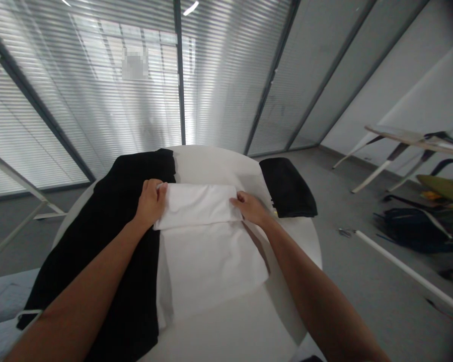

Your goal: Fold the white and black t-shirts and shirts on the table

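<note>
A white cloth garment (211, 266) lies on the round white table, its far part folded over into a flat band. My left hand (151, 202) is closed on the band's left end, thumb on top. At the opposite end, my right hand (249, 206) pinches the far right corner of the same garment. Black cloth (109, 211) is spread along the table's left side, partly beneath my left forearm. A folded black cloth (289, 187) rests at the right edge, apart from my right hand.
The white table (211, 158) stands before a glass wall with blinds (219, 75). On the right are a wooden-topped table (411, 138), a dark bag (407, 229) and a white pole (407, 271) near the floor. A white metal frame (18, 231) stands at the left.
</note>
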### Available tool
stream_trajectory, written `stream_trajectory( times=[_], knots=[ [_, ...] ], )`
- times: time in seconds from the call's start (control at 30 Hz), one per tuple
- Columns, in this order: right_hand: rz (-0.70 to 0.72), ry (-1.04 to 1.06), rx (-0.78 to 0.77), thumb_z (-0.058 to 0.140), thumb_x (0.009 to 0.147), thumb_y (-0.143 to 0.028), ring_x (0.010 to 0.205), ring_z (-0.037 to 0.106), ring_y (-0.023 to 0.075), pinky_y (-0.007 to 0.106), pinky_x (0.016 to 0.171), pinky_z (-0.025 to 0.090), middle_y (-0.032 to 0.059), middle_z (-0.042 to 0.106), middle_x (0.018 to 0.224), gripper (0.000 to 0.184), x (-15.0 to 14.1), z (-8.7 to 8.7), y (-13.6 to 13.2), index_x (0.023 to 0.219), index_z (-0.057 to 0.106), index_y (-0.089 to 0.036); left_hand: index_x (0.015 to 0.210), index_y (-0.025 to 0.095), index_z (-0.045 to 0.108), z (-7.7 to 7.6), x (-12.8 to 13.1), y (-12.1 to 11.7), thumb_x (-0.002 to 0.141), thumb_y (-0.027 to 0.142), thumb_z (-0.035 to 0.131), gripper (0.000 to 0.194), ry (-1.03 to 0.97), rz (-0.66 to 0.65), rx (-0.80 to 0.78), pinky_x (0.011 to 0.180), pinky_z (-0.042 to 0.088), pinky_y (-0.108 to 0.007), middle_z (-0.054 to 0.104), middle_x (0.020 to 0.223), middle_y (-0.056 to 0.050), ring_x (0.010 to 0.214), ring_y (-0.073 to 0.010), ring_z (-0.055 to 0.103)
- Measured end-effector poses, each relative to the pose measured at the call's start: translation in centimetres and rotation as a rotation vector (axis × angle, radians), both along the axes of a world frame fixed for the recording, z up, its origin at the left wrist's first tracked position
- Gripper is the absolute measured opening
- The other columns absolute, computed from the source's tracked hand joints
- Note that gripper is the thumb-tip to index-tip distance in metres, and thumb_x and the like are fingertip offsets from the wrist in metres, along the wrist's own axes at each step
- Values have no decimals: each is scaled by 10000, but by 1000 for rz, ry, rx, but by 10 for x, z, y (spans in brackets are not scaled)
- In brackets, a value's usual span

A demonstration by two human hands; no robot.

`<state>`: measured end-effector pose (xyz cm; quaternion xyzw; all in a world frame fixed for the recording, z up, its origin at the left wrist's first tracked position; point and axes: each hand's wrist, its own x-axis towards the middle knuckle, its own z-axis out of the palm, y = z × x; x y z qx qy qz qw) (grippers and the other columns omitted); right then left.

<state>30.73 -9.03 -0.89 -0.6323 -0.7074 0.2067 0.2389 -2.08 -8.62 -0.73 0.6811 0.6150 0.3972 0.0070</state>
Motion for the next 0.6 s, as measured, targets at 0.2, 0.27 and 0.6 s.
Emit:
stream_trajectory(
  times=[0.2,0.27,0.6],
  knots=[
    [-112,9,45,542,892,-262,821,635,144,216,729,418,27,718,910,150,3,-5,8,902,673,-189,1114,162,565,-1,-12,14,842,458,476,412,-165,70,-397,929,445,-381,628,1153,-137,1068,-267,594],
    [-134,-7,71,538,898,-271,823,636,149,222,733,421,32,719,912,165,2,-7,10,921,679,-187,1091,166,603,3,-16,13,812,483,495,436,-112,49,-523,912,444,-381,653,1132,-129,1062,-293,608],
    [-265,-30,138,506,909,-295,915,648,177,255,820,440,59,716,993,222,4,-8,10,1010,679,-198,998,179,623,13,-11,-1,707,474,649,415,-198,-197,-511,705,489,-278,682,943,-42,810,-194,643]
  ],
)
